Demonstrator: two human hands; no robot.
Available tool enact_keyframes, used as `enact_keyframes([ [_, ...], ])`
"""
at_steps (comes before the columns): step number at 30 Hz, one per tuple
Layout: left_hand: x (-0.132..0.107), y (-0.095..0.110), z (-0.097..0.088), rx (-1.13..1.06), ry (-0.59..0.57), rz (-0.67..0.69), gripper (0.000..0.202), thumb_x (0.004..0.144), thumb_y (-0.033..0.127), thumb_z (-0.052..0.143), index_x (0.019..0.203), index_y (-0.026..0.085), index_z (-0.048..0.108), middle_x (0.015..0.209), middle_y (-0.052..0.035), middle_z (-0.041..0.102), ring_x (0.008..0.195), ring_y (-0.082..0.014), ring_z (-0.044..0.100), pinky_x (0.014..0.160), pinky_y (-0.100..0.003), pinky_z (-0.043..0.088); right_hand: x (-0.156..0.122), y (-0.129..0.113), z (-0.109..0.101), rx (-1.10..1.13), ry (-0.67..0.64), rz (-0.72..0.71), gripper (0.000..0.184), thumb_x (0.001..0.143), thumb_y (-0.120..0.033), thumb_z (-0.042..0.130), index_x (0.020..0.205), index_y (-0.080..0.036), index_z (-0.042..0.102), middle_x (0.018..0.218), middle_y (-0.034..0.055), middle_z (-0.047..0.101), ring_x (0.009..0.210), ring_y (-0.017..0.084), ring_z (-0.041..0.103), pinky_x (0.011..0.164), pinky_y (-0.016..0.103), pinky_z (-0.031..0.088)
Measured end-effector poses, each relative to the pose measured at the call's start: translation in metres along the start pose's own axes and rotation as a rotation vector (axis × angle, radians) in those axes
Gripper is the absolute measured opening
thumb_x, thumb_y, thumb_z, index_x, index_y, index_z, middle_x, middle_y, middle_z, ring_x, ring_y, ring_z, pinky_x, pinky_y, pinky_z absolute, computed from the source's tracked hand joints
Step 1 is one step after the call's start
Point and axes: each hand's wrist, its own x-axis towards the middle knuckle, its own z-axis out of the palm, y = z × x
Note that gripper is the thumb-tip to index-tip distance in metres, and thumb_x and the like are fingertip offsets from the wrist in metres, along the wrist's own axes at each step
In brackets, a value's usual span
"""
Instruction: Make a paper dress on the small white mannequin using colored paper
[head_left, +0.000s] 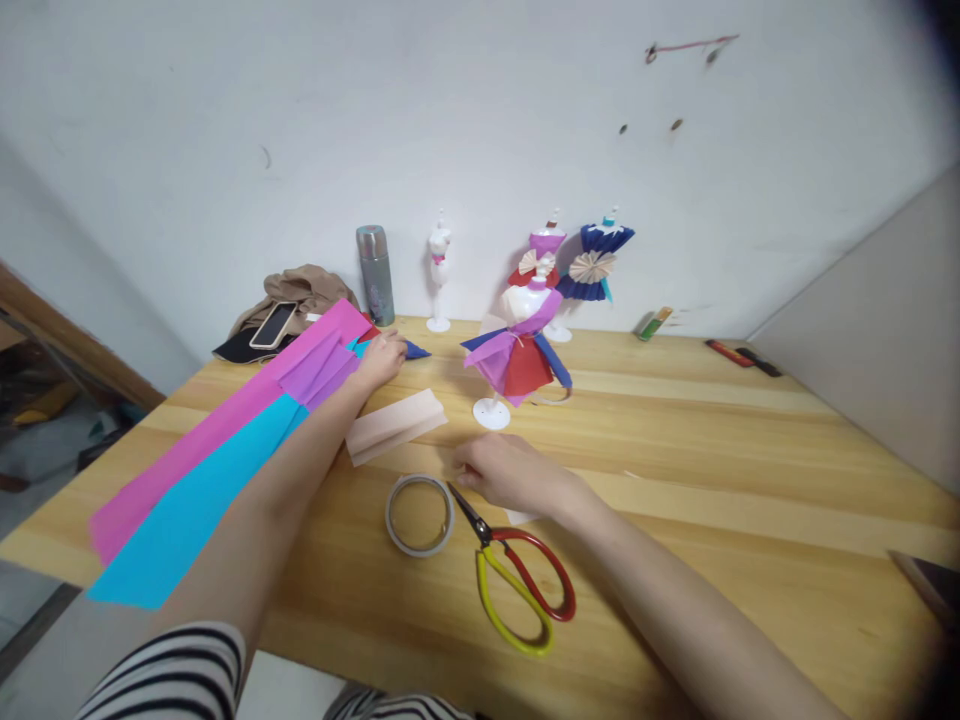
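Observation:
My left hand (385, 358) reaches over the far end of the paper pile, its curled fingers on dark blue paper (417, 350). Under that arm lie sheets of pink paper (217, 430), purple paper (319, 375) and bright blue paper (202, 500). My right hand (499, 468) rests low over the table with fingers bent together; whatever they may hold is hidden. Close to its fingertips are scissors (486, 535) with red and yellow handles and a roll of tape (390, 525). A small dress form (517, 350) in a purple, red and blue paper dress stands just beyond it.
A folded beige paper piece (394, 425) lies between my hands. Along the wall stand a grey flask (375, 275), a bare white dress form (439, 265) and two dressed ones. A phone (274, 325) sits on brown cloth (300, 290). A green box (655, 323) is farther right.

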Motion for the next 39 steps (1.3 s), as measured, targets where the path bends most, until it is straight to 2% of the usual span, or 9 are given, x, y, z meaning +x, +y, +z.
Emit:
enact_keyframes([
  [5, -0.01, 0.021, -0.025, -0.461, -0.025, -0.099, 0.023, 0.083, 0.018, 0.044, 0.089, 0.017, 0.067, 0.088, -0.0075, 0.072, 0.081, -0.0175, 0.066, 0.078, -0.03, 0.053, 0.004, 0.004, -0.002, 0.071, 0.082, 0.068, 0.016, 0.09, -0.018, 0.055, 0.083, -0.018, 0.069, 0.082, 0.0075, 0.073, 0.074, 0.019, 0.062, 0.062, 0.028, 0.03],
  [11, -0.038, 0.061, -0.048, -0.865, -0.17, -0.085, 0.008, 0.075, 0.024, 0.048, 0.073, 0.019, 0.054, 0.063, 0.0003, 0.052, 0.054, -0.0109, 0.047, 0.057, -0.025, 0.042, 0.008, 0.003, -0.007, 0.215, 0.24, 0.201, 0.022, 0.096, -0.031, 0.056, 0.095, -0.017, 0.072, 0.093, 0.011, 0.075, 0.085, 0.022, 0.066, 0.07, 0.029, 0.039],
  [14, -0.05, 0.075, -0.058, -0.963, -0.255, -0.071, 0.007, 0.07, 0.025, 0.053, 0.068, 0.019, 0.051, 0.058, 0.0029, 0.045, 0.051, -0.0093, 0.041, 0.054, -0.025, 0.037, 0.006, 0.001, -0.012, 0.234, 0.251, 0.255, 0.037, 0.098, -0.044, 0.051, 0.082, -0.016, 0.07, 0.081, 0.0102, 0.074, 0.074, 0.021, 0.064, 0.064, 0.029, 0.037],
  [18, -0.064, 0.084, -0.077, -1.078, -0.389, -0.026, 0.013, 0.07, 0.026, 0.062, 0.065, 0.018, 0.054, 0.06, 0.0033, 0.051, 0.056, -0.0092, 0.046, 0.058, -0.025, 0.038, -0.004, 0.003, -0.024, 0.261, 0.27, 0.316, 0.054, 0.099, -0.054, 0.042, 0.061, -0.018, 0.056, 0.066, 0.0093, 0.067, 0.063, 0.018, 0.059, 0.062, 0.03, 0.036],
  [21, -0.071, 0.088, -0.087, -1.104, -0.472, -0.004, 0.013, 0.072, 0.027, 0.068, 0.069, 0.017, 0.06, 0.063, 0.0028, 0.058, 0.061, -0.0104, 0.053, 0.063, -0.026, 0.042, -0.009, 0.008, -0.028, 0.419, 0.355, 0.255, 0.055, 0.097, -0.057, 0.04, 0.06, -0.019, 0.053, 0.06, 0.0058, 0.061, 0.058, 0.016, 0.054, 0.059, 0.03, 0.037],
  [24, -0.075, 0.094, -0.086, -1.118, -0.55, -0.003, 0.015, 0.071, 0.027, 0.075, 0.078, 0.017, 0.066, 0.067, 0.0019, 0.065, 0.065, -0.0115, 0.058, 0.066, -0.025, 0.045, -0.008, 0.012, -0.028, 0.647, 0.485, 0.198, 0.043, 0.088, -0.055, 0.053, 0.066, -0.019, 0.056, 0.062, 0.0035, 0.059, 0.059, 0.015, 0.052, 0.056, 0.028, 0.037],
  [28, -0.079, 0.104, -0.074, -1.221, -0.619, -0.019, 0.026, 0.072, 0.035, 0.08, 0.085, 0.015, 0.07, 0.075, -0.0021, 0.071, 0.066, -0.0132, 0.063, 0.064, -0.025, 0.049, -0.003, 0.014, -0.027, 0.914, 0.584, 0.262, 0.029, 0.074, -0.046, 0.065, 0.067, -0.019, 0.057, 0.059, 0.0011, 0.057, 0.055, 0.014, 0.049, 0.053, 0.027, 0.04],
  [33, -0.088, 0.114, -0.065, -1.315, -0.646, -0.114, 0.04, 0.067, 0.048, 0.084, 0.08, 0.013, 0.069, 0.072, -0.0034, 0.07, 0.061, -0.0141, 0.064, 0.059, -0.025, 0.048, -0.006, 0.014, -0.03, 1.0, 0.712, 0.224, 0.029, 0.069, -0.047, 0.068, 0.062, -0.02, 0.058, 0.055, 0.0, 0.057, 0.051, 0.013, 0.047, 0.051, 0.027, 0.037],
  [39, -0.09, 0.121, -0.067, -1.31, -0.568, -0.119, 0.035, 0.064, 0.041, 0.087, 0.077, 0.013, 0.071, 0.07, -0.003, 0.071, 0.063, -0.0147, 0.065, 0.059, -0.024, 0.049, -0.008, 0.014, -0.031, 1.012, 0.723, 0.184, 0.031, 0.066, -0.048, 0.075, 0.063, -0.021, 0.06, 0.055, -0.0007, 0.057, 0.049, 0.013, 0.046, 0.047, 0.027, 0.035],
])
